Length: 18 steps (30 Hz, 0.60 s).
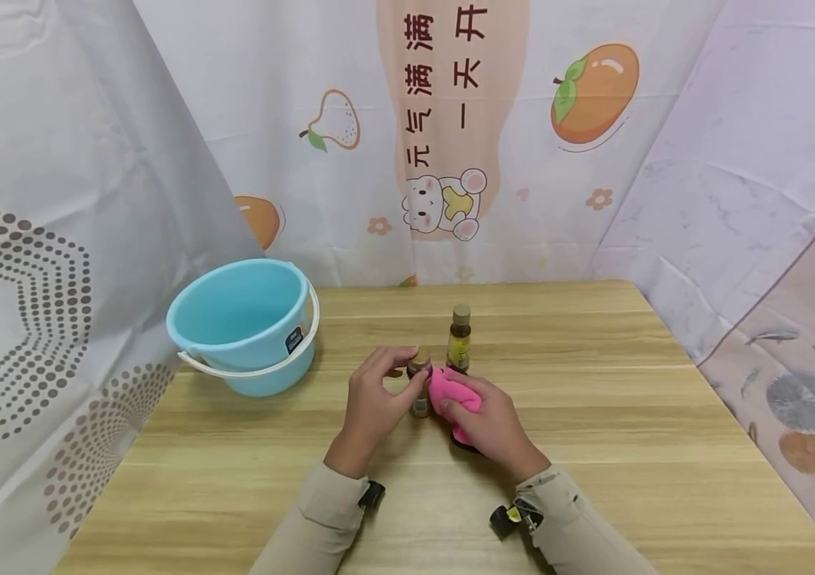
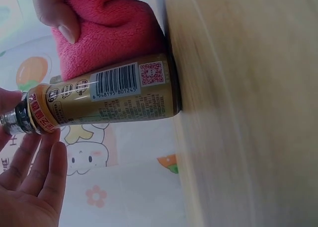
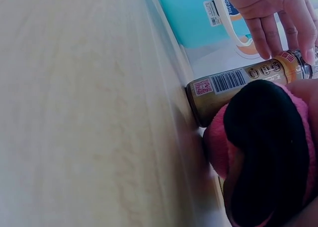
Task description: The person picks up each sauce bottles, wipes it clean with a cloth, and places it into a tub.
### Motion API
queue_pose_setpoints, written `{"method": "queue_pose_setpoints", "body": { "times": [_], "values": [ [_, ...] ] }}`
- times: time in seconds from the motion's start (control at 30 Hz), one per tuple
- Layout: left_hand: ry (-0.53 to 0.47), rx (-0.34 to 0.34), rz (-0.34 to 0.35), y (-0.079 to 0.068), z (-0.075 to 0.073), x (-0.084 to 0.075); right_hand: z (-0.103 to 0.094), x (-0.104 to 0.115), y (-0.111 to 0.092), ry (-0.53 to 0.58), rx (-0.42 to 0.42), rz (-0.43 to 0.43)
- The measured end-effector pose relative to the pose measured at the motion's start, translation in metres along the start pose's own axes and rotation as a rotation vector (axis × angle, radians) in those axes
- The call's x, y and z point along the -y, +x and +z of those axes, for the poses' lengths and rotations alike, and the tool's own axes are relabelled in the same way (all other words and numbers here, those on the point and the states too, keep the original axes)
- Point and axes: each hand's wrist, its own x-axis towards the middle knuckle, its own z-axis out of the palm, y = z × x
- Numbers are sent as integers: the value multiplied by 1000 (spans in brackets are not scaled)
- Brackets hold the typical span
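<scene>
A small bottle (image 2: 124,100) with a gold-brown label, a barcode and a red code square stands upright on the wooden table. My left hand (image 1: 377,399) pinches its neck near the cap between thumb and fingers. In my right hand (image 1: 496,423) is a pink plush cloth (image 2: 117,36), bunched up and pressed against the bottle's side. A smooth black patch (image 3: 268,147) shows on the cloth's underside in the right wrist view. Just behind the cloth, a second bottle (image 1: 459,343) with a yellow label and a tan cap stands upright.
To the left on the table (image 1: 594,479) is a light blue bucket (image 1: 281,379) with a white handle hanging over its front. A printed curtain (image 1: 263,96) hangs behind the table, and more fabric hangs at both sides.
</scene>
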Motion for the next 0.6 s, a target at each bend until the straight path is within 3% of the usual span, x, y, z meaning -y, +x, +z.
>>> {"method": "queue_pose_setpoints", "body": {
  "times": [0.2,0.43,0.6],
  "values": [
    [-4,-5,10,0,-1,0,1,-2,0,-16,29,36],
    [-17,-1,1,1,-2,1,0,1,2,-178,-16,-25],
    [-14,2,6,0,-1,2,-1,1,1,-181,16,16]
  ]
}}
